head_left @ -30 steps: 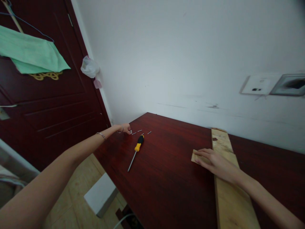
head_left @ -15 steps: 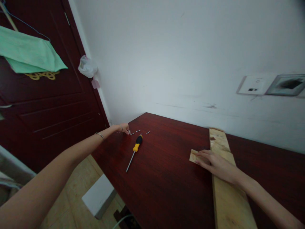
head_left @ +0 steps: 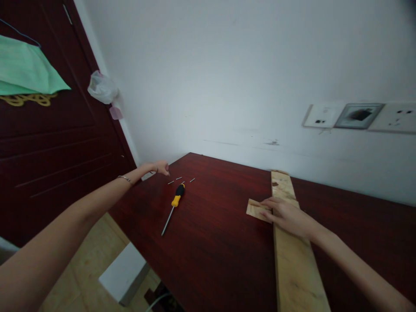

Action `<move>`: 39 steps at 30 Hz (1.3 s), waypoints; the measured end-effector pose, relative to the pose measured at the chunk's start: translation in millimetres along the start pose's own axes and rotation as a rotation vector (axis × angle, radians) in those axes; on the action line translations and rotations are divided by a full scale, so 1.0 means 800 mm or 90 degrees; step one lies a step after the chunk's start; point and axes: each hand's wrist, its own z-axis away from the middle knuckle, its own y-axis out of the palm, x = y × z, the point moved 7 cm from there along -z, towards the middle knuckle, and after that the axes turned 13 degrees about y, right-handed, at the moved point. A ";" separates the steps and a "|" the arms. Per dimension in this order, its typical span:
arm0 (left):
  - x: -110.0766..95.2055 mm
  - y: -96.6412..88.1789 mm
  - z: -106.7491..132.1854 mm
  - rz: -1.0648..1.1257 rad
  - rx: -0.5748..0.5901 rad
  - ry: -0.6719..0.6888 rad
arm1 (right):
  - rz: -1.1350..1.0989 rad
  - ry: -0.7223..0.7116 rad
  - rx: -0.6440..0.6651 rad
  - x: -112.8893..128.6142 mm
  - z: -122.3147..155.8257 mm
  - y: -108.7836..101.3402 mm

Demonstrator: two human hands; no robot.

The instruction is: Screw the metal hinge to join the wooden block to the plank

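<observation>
My left hand point(head_left: 163, 167) is curled closed by the far left table corner, just beyond several small metal screws or nails point(head_left: 170, 182). Whatever its fingers may hold is too small to make out. A screwdriver point(head_left: 177, 196) with a yellow-and-black handle lies close by, its shaft pointing toward me. My right hand point(head_left: 287, 216) reaches across a long wooden board point(head_left: 300, 273). Its thumb and fingers are apart, the tips resting on a small flat wood piece point(head_left: 254, 209) beside the board's left edge. Part of that piece is under the fingers.
The dark red table point(head_left: 208, 255) meets a white wall with sockets point(head_left: 393, 117). A white box point(head_left: 123, 273) is below the table's left edge. Left stands a dark red door point(head_left: 65, 143) with a green cloth point(head_left: 29, 67); a plastic bag point(head_left: 102, 87) hangs beside it.
The view has swung right. My left hand has drawn slightly away from the small metal pieces. My right fingers have slid back and spread, leaving more of the small wood piece visible.
</observation>
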 end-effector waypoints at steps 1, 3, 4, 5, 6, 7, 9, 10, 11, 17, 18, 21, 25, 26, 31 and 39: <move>-0.005 -0.012 -0.009 -0.014 -0.010 0.002 | 0.001 -0.001 -0.009 0.000 0.002 -0.004; -0.025 -0.036 -0.030 -0.042 -0.031 0.012 | 0.003 0.004 -0.034 -0.001 0.005 -0.014; -0.041 -0.049 -0.042 -0.053 -0.044 0.025 | 0.002 0.010 -0.050 -0.003 0.007 -0.019; -0.061 -0.061 -0.055 -0.060 -0.057 0.044 | -0.001 0.017 -0.066 -0.005 0.008 -0.024; -0.084 -0.072 -0.067 -0.067 -0.073 0.067 | -0.005 0.024 -0.082 -0.007 0.009 -0.029; -0.111 -0.085 -0.078 -0.078 -0.101 0.100 | -0.012 0.031 -0.096 -0.009 0.009 -0.034; -0.171 -0.106 -0.097 -0.087 -0.147 0.167 | -0.042 0.046 -0.122 -0.013 0.011 -0.045; -0.202 -0.113 -0.106 -0.091 -0.163 0.197 | -0.067 0.057 -0.136 -0.015 0.012 -0.051; -0.234 -0.121 -0.113 -0.091 -0.185 0.236 | -0.096 0.069 -0.151 -0.017 0.014 -0.058; -0.422 -0.127 -0.130 -0.068 -0.256 0.476 | -0.325 0.148 -0.262 -0.034 0.027 -0.102; -0.449 -0.124 -0.128 -0.060 -0.272 0.519 | -0.367 0.163 -0.283 -0.039 0.028 -0.107; -0.513 -0.113 -0.117 -0.027 -0.317 0.613 | -0.497 0.206 -0.325 -0.057 0.030 -0.116; -0.556 -0.096 -0.108 0.040 -0.336 0.666 | -0.664 0.267 -0.306 -0.073 0.027 -0.110; -0.560 -0.093 -0.107 0.054 -0.338 0.671 | -0.700 0.283 -0.292 -0.074 0.026 -0.106; -0.569 -0.079 -0.103 0.090 -0.324 0.686 | -0.844 0.301 -0.232 -0.073 0.024 -0.089; -0.562 -0.060 -0.108 0.114 -0.298 0.680 | -1.028 0.306 -0.161 -0.081 0.010 -0.045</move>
